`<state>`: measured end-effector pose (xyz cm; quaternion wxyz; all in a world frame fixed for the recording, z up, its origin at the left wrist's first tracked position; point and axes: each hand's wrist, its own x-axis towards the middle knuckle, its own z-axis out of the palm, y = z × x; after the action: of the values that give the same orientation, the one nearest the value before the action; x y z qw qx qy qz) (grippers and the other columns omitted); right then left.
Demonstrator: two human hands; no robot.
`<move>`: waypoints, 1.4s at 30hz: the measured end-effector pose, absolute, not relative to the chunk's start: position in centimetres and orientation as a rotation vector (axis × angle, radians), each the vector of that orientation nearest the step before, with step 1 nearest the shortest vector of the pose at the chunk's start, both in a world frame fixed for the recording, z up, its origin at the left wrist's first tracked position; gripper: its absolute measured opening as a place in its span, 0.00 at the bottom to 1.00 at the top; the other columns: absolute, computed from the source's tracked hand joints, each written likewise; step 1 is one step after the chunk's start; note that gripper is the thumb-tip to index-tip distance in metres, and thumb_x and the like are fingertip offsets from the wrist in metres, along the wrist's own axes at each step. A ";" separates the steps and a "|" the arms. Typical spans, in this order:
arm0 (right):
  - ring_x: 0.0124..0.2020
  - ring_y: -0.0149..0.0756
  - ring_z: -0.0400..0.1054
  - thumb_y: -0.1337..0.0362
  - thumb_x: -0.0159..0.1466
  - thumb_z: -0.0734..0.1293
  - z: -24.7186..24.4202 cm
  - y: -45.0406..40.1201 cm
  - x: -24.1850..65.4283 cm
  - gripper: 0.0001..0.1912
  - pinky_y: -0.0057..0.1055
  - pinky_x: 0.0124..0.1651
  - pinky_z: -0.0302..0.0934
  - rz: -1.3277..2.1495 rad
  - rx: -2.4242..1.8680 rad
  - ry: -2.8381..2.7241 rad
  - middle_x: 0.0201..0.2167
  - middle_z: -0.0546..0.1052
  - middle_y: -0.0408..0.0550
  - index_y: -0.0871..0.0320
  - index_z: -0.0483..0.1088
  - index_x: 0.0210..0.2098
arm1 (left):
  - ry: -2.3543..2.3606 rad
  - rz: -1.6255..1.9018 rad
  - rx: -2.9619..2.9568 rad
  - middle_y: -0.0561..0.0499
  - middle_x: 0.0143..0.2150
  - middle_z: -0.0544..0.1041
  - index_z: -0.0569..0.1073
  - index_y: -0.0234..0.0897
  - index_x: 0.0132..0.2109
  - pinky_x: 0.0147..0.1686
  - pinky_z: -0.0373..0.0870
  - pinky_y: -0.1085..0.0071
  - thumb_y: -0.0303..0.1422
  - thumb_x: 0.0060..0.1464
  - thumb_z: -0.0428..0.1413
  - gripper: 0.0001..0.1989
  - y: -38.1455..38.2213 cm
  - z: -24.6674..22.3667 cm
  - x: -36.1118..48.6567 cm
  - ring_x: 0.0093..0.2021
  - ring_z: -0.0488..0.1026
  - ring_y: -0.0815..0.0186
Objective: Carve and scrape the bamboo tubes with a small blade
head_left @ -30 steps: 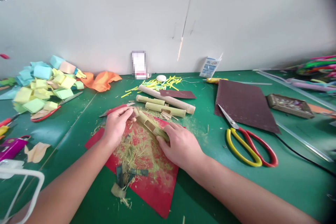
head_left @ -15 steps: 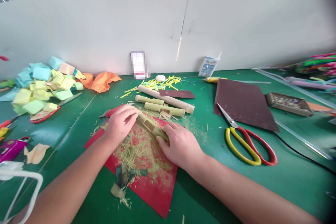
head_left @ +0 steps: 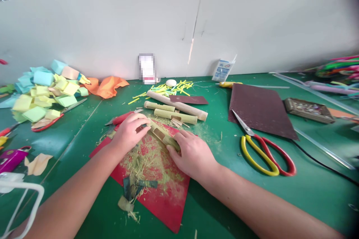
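A bamboo tube with a rectangular opening cut in its side slants over a red sheet. The fingertips of my left hand pinch its upper left end. Round its lower right end, my right hand is closed. Pale shavings and dark scraps lie on the sheet. Just behind my hands are two shorter bamboo pieces and a longer pale stick, with a narrow brown strip on it.
Scissors lie on the right beside a dark brown sheet and a small tray. Folded paper pieces are heaped at the left. A red-handled tool lies by my left hand; a white wall stands behind.
The fingers of my left hand have shifted slightly at the tube's end, with the thumb further forward. My right hand and the tube look nearly unmoved.
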<state>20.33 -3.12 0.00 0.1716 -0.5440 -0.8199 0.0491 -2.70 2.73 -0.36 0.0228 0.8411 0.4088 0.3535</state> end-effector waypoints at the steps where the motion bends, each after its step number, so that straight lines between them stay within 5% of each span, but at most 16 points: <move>1: 0.35 0.38 0.67 0.59 0.63 0.63 0.0 -3.1 20.3 0.09 0.32 0.35 0.55 0.138 -1.541 -2.326 0.34 0.73 0.48 0.59 0.68 0.34 | 1.267 1.116 2.611 0.47 0.43 0.76 0.76 0.37 0.41 0.49 0.70 0.63 0.30 0.58 0.57 0.05 2.8 -0.4 -2.7 0.44 0.73 0.63; 42: 0.33 0.37 0.65 0.60 0.62 0.64 0.1 -3.3 20.0 0.08 0.32 0.32 0.52 0.026 -1.511 -2.328 0.30 0.72 0.47 0.59 0.68 0.32 | 1.219 1.113 2.726 0.48 0.34 0.77 0.75 0.36 0.34 0.42 0.67 0.63 0.28 0.62 0.50 0.11 2.0 -0.1 -0.5 0.38 0.70 0.63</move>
<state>19.99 -3.29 0.12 0.1818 -0.5354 -0.8248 0.0091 -0.54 1.96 -0.15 -0.0226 0.8552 0.3824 0.3491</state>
